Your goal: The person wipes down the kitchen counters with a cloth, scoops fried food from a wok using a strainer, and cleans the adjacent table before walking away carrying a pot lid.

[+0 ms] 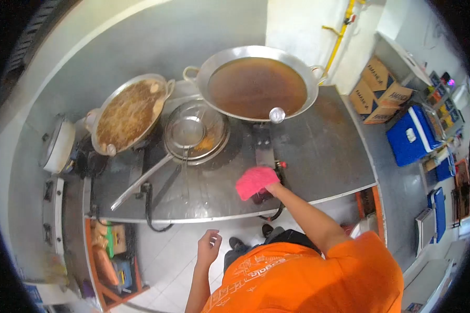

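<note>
My right hand (271,189) reaches over the front of the dark metal counter, closed on a bright pink cloth (256,181). The cloth lies by a burner's control fitting with a red knob (282,165) and covers most of the fingers. My left hand (209,246) hangs below the counter's front edge, loosely curled with nothing in it. Beyond the cloth a large two-handled pan (310,99) holds brown liquid, with a round metal ladle (277,115) at its near rim. Left of it, a long-handled strainer (187,131) rests on a metal bowl (222,136).
A second wide pan (100,136) at the left holds bubbling oil, with a ladle head (111,149) at its rim. The strainer's long handle (141,182) juts towards the counter's front. Cardboard boxes (377,93) and a blue cooler (408,138) stand at the right. Yellow gas pipe (338,41) climbs the wall.
</note>
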`<state>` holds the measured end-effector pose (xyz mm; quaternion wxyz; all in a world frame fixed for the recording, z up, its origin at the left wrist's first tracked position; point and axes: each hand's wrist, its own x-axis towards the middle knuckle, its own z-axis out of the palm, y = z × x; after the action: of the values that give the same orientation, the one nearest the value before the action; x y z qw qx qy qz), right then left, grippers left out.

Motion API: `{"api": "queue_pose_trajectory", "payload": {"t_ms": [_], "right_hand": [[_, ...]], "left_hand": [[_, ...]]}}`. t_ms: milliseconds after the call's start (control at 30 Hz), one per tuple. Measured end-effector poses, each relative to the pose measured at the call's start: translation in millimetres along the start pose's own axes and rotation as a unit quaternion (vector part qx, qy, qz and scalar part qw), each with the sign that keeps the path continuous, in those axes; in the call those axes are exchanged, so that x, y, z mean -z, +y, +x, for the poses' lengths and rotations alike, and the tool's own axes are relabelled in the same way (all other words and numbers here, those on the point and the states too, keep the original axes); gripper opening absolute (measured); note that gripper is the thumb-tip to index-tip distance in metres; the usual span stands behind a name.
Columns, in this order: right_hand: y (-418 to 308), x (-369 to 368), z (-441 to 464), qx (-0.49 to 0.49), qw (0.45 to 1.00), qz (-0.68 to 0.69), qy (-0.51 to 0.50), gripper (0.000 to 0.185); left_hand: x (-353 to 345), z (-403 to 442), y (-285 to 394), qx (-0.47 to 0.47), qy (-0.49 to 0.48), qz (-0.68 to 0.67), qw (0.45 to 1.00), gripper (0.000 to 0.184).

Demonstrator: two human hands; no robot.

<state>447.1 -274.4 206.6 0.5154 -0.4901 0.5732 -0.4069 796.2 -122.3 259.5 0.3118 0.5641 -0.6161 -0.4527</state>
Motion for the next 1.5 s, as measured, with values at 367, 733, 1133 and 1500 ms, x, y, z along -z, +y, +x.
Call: {"api": "queue_pose_trajectory", "payload": {"t_ms": [367,733,1133,1500], "right_hand": [[-101,252,-30,0.101,0.879,0.411,0.220,0.032],[-171,466,195,0.106,0.909,0.380,0.136,0.010],[-156,454,187,0.068,0.847,0.517,0.106,0.018],[-153,417,96,0.095,0.800,0.575,0.141,0.050]], "left_hand": [[-156,130,21,-0.116,-0.018,0.063,0.991,0.082],[-317,228,65,-0.035,0.264,0.123,0.956,0.108],[-309,240,86,0.030,0.329,0.120,0.936,0.086],[-248,242,53,0.039,0.243,0.151,0.957,0.091]]}}
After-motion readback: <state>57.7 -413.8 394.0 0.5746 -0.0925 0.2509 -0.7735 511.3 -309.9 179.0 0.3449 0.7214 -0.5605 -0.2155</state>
